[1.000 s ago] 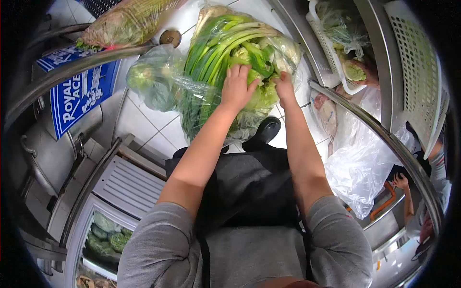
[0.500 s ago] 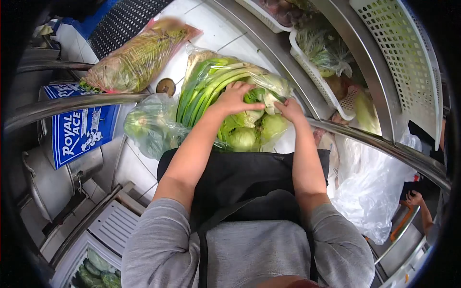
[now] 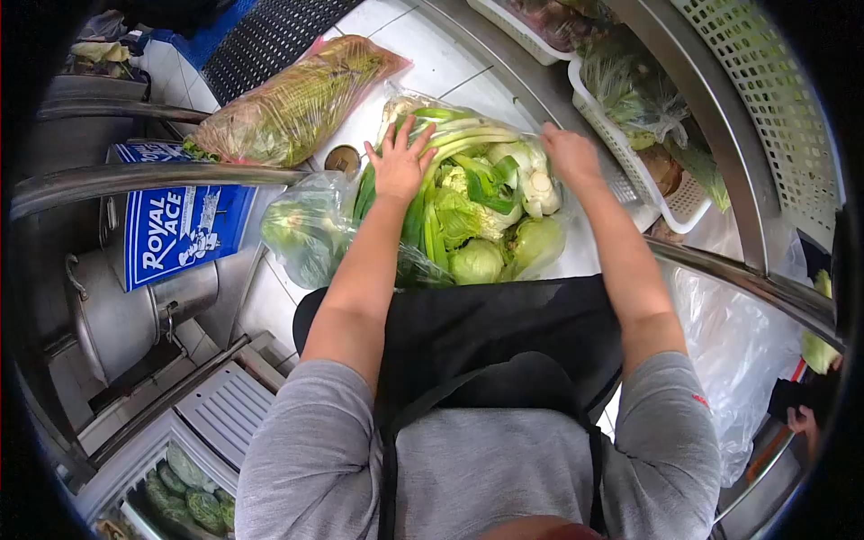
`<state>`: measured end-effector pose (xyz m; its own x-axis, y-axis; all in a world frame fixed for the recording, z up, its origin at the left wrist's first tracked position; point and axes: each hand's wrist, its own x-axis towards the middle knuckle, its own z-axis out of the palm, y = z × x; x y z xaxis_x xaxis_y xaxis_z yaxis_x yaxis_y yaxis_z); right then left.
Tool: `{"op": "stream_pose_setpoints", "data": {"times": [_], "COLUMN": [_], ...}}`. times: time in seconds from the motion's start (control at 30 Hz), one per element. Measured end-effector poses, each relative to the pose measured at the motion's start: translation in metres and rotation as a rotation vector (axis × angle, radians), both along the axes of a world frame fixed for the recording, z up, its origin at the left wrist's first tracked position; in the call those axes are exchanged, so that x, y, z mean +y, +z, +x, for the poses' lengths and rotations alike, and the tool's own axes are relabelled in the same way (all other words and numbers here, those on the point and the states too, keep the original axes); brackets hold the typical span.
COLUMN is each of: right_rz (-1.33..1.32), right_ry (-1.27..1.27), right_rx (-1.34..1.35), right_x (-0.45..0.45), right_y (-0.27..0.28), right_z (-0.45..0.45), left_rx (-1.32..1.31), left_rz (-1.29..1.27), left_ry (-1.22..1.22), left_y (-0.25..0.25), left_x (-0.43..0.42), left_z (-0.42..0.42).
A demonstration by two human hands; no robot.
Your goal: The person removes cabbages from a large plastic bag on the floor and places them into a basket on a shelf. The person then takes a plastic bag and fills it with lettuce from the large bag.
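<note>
A clear plastic bag point(image 3: 551, 236) lies on the tiled floor, holding long green leeks point(image 3: 436, 236), pale round heads of lettuce point(image 3: 475, 262) and a white-stemmed vegetable point(image 3: 537, 187). My left hand point(image 3: 400, 166) is spread open over the leeks at the bag's left side. On the opposite side, my right hand point(image 3: 573, 160) is closed, apparently pinching the rim of this bag; its fingertips are partly hidden. A second bag with green vegetables point(image 3: 306, 220) sits beside my left forearm.
A wrapped bundle of leafy greens point(image 3: 292, 103) lies at the upper left, near a round floor drain point(image 3: 342, 159). Metal rails point(image 3: 153, 184) flank both sides. White baskets point(image 3: 688, 202) of vegetables fill the right. Another person's hand point(image 3: 799, 418) shows at far right.
My left hand has shifted up and left onto the leeks, fingers spreading. My right hand has moved from the white-stemmed vegetable up and outward to the bag's right rim. The view has shifted slightly.
</note>
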<state>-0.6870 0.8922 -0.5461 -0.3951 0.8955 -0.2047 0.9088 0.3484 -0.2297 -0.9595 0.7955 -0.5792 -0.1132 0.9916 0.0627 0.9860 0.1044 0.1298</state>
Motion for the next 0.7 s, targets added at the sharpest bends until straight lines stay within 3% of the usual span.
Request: {"op": "stream_pose_setpoints", "data": {"times": [0.23, 0.3, 0.37, 0.4, 0.43, 0.53, 0.6, 0.7], "right_rz": [-0.077, -0.041, 0.448, 0.454, 0.252, -0.27, -0.703, -0.965], "right_ry": [-0.309, -0.383, -0.339, -0.299, -0.394, -0.734, -1.228, -1.356], "right_rx": [-0.077, 0.034, 0.393, 0.543, 0.704, 1.328, 1.458, 1.337], "right_x": [-0.032, -0.042, -0.053, -0.059, -0.072, -0.124, -0.158, -0.175], "right_y": [-0.023, -0.025, 0.01, 0.032, 0.036, 0.007, -0.006, -0.035], "right_z": [0.055, 0.061, 0.051, 0.039, 0.026, -0.017, -0.04, -0.046], "left_rx": [0.039, 0.133, 0.023, -0.168, -0.362, -0.399, -0.431, -0.356], "left_rz": [-0.09, 0.019, 0.145, 0.062, -0.027, -0.052, -0.153, -0.349], "left_ry": [0.052, 0.036, -0.143, -0.346, -0.547, -0.565, -0.548, -0.586], "left_y": [-0.004, 0.003, 0.027, 0.044, 0.055, 0.053, 0.05, 0.058], "left_x": [0.015, 0.013, 0.006, 0.001, -0.003, -0.006, 0.01, 0.031], "left_z": [-0.02, -0.005, 0.026, 0.045, 0.064, 0.102, 0.098, 0.085]}}
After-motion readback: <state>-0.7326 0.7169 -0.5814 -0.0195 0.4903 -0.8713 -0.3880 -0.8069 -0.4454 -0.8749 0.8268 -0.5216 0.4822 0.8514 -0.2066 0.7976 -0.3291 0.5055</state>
